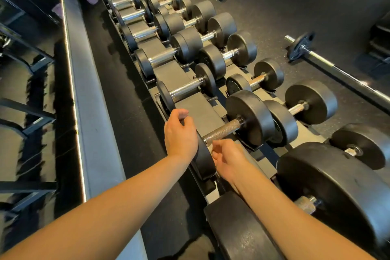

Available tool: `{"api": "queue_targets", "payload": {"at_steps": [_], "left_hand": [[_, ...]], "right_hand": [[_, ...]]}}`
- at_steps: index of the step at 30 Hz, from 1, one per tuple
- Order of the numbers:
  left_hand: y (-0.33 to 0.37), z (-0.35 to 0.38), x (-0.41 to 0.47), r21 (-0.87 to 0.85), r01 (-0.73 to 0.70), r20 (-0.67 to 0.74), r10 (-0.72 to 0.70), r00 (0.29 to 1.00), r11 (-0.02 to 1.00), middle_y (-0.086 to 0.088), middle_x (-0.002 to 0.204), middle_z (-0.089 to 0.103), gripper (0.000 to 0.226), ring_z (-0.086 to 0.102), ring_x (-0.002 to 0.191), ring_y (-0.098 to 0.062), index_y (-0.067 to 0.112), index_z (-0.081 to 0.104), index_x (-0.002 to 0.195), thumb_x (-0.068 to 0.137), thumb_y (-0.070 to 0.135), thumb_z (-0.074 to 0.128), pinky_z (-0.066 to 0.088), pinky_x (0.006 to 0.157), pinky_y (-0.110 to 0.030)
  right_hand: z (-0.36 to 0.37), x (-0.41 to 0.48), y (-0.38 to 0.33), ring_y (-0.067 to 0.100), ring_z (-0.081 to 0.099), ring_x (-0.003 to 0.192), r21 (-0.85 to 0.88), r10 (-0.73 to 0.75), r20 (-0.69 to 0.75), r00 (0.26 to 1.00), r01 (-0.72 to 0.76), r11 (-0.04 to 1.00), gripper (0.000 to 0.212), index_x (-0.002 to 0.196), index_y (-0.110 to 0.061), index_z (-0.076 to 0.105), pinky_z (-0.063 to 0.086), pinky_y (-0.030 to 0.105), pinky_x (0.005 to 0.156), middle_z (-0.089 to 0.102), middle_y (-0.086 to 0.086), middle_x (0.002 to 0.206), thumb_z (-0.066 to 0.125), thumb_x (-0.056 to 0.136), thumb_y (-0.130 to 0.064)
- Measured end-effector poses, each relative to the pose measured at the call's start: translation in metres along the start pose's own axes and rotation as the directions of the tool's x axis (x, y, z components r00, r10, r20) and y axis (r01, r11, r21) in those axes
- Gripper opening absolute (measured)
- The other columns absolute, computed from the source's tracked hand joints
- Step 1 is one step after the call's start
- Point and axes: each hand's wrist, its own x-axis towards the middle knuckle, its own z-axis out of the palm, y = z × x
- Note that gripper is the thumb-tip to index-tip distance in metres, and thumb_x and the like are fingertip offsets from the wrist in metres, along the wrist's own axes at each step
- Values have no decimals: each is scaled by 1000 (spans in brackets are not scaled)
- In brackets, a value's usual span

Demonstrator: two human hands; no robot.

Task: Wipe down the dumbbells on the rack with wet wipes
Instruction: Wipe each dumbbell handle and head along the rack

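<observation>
Dumbbell (221, 133) sits on the rack (190, 110). Left hand (180, 131) is curled over its near plate, right hand (228, 160) half-curled beside its handle. Can't tell if either holds a wipe. Probably handle-wiping time, so next move needs a wipe wrapped round it.

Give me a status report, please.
Left hand, right hand curled, grip unclear. Black dumbbell with knurled steel handle racked by them. No wipe visible. Nothing blocking.
</observation>
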Motion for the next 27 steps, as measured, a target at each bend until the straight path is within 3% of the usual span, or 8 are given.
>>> {"api": "queue_targets", "payload": {"at_steps": [4, 10, 16, 19, 21, 23, 25, 27], "left_hand": [[1, 1, 0, -10, 10, -15, -10, 1000, 1000, 3, 117, 60, 19, 57, 103, -9, 26, 60, 120, 105, 22, 47, 45, 84, -21], [0, -1, -1, 1, 5, 6, -5, 1000, 1000, 1, 118, 60, 20, 57, 97, -7, 26, 60, 120, 105, 22, 47, 39, 75, -16], [0, -1, -1, 16, 9, 16, -10, 1000, 1000, 1, 120, 60, 21, 57, 96, -6, 25, 60, 121, 106, 21, 47, 37, 72, -13], [1, -2, -1, 13, 2, 13, -2, 1000, 1000, 0, 120, 60, 20, 57, 98, -8, 24, 60, 120, 106, 21, 47, 39, 74, -15], [1, -3, -1, 21, 4, 24, -4, 1000, 1000, -1, 120, 60, 20, 57, 99, -9, 24, 60, 120, 105, 22, 47, 40, 75, -17], [1, -3, 0, 18, 6, 33, -7, 999, 1000, -2, 120, 60, 20, 57, 99, -10, 25, 60, 120, 105, 23, 47, 41, 76, -18], [0, -3, 0, 19, 5, 27, -6, 1000, 1000, -1, 120, 60, 19, 57, 99, -9, 26, 59, 119, 105, 23, 47, 40, 76, -17], [1, -3, 0, 24, -2, 31, 1, 1000, 1000, -1, 120, 60, 18, 56, 98, -8, 27, 59, 118, 105, 23, 47, 40, 76, -17]], "right_hand": [[-6, -18, 3, 19, 64, 87, -399, -6, 115, 993, 52, 915, 15, 93, -10, 71, 50, 32, 82, 70, 5, 86, 57, 92, -5], [-8, -22, -6, 28, 68, 90, -493, -70, 65, 995, 93, 865, 21, 107, -2, 76, 45, 25, 66, 71, 19, 92, 65, 90, -10], [-7, -13, -9, 18, 71, 71, -91, 6, -13, 1000, -7, 996, 15, 99, -1, 73, 62, 29, 72, 77, 16, 90, 78, 88, -10], [-1, -22, -12, 19, 74, 75, -61, -167, 12, 986, 168, 984, 10, 97, -2, 72, 59, 25, 61, 77, 13, 88, 75, 87, 0], [-2, -26, -9, 13, 68, 74, -419, -391, 90, 916, 391, 819, 3, 92, -8, 73, 57, 26, 65, 73, 4, 81, 74, 89, -5], [-9, -25, -4, 8, 64, 73, -719, -547, 255, 798, 534, 444, 9, 86, -18, 69, 55, 28, 70, 68, -4, 78, 70, 93, -13], [-18, -20, -2, 5, 62, 81, -800, -613, 405, 678, 588, 122, 10, 88, -23, 65, 55, 24, 76, 64, -8, 87, 64, 98, -18], [-24, -16, -9, 4, 62, 86, -803, -676, 438, 593, 596, 3, 7, 100, -22, 64, 55, 24, 81, 62, -10, 97, 58, 102, -23]]}}
